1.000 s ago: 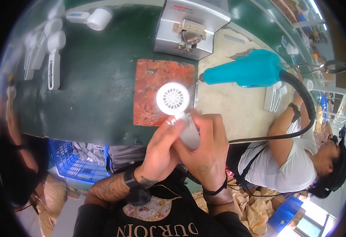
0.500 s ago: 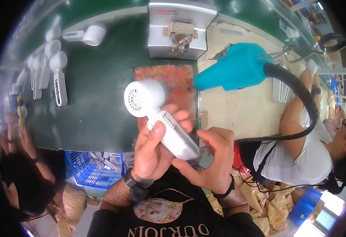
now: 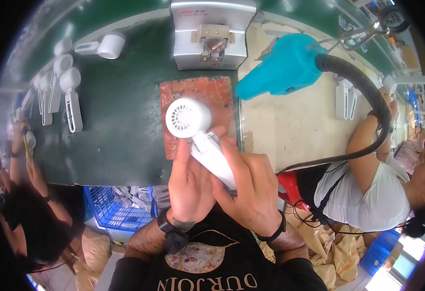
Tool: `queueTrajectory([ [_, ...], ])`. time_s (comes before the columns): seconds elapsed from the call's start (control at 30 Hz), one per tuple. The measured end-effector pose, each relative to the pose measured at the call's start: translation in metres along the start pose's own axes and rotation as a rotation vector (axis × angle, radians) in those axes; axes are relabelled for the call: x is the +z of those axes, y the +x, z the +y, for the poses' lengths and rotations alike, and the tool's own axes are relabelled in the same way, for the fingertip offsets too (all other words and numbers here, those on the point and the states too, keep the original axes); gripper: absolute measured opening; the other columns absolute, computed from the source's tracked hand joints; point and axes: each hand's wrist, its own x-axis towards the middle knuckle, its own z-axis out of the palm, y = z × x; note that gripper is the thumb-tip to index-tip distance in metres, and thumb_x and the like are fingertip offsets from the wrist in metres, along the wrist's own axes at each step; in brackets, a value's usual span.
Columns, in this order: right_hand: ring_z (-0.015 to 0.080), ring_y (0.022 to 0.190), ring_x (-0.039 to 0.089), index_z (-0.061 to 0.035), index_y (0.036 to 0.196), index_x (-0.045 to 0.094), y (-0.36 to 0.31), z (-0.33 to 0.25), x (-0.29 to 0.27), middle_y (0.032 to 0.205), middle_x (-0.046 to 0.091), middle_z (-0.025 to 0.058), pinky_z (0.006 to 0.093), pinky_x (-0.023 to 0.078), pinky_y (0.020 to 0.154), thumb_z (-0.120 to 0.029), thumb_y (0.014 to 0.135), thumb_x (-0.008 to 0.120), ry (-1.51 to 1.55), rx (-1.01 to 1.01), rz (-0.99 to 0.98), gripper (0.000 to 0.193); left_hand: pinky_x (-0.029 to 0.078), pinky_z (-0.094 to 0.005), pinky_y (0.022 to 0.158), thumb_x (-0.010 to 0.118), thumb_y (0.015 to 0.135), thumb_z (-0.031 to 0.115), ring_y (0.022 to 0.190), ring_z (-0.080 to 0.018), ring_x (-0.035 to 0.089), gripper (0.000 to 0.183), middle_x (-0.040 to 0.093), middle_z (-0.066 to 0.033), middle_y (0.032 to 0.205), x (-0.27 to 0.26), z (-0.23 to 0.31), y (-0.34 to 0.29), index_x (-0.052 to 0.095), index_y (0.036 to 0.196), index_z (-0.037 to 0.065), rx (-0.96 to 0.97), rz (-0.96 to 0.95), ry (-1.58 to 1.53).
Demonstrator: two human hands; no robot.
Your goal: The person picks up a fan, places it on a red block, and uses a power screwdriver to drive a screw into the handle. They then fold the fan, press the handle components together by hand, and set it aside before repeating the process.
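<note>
A white hair dryer (image 3: 216,162), with a round vented head and a long handle, is held tilted over the front edge of the bench. Its grille is turned up toward the left. My left hand (image 3: 188,191) is wrapped round the near side of the handle. From the right, my right hand (image 3: 251,194) grips the same handle, its fingers lying across the top and covering the slot there. The lower end of the handle is hidden between both hands. Beneath the dryer's head lies a worn reddish-brown mat (image 3: 198,89).
A grey metal machine (image 3: 212,56) stands behind the mat. To the right is a teal blower (image 3: 290,65) with a thick black hose (image 3: 362,87). Several white dryers (image 3: 72,104) lie at left. A blue basket (image 3: 118,208) of parts sits below. People work at both sides.
My right hand has moved in from beside the handle and closed over it. The dryer has turned slightly, and its head has shifted a little to the right.
</note>
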Motion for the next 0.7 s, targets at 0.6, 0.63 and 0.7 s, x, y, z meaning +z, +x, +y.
queueTrajectory([
  [0.6,0.0345,0.093,0.067,0.0031,0.126,0.054,-0.005,-0.004,-0.012,0.129,0.063,0.0234,0.0380,0.054,0.082,-0.020,0.076,0.074,0.314,-0.008,0.022,0.059,0.048,-0.0362,0.102,0.046,0.106,0.032,0.118,-0.0222,0.058,0.049,0.060,-0.0148,0.128,0.003,-0.007,-0.004,0.043,0.142,-0.002,0.034,0.061,0.197],
  [0.63,0.0343,0.094,0.068,0.0033,0.126,0.054,-0.006,-0.004,-0.012,0.129,0.063,0.0245,0.0383,0.054,0.084,-0.021,0.076,0.074,0.308,-0.005,0.019,0.059,0.048,-0.0374,0.102,0.051,0.104,0.035,0.116,-0.0235,0.059,0.053,0.061,-0.0141,0.124,0.003,-0.007,-0.003,0.043,0.141,-0.002,0.030,0.066,0.208],
  [0.7,0.0341,0.096,0.068,0.0034,0.126,0.055,-0.007,-0.003,-0.010,0.129,0.062,0.0255,0.0386,0.054,0.086,-0.022,0.076,0.074,0.301,-0.002,0.015,0.060,0.048,-0.0375,0.102,0.050,0.105,0.034,0.116,-0.0235,0.059,0.052,0.061,-0.0141,0.124,0.003,-0.006,-0.003,0.043,0.141,-0.002,0.037,0.053,0.228],
])
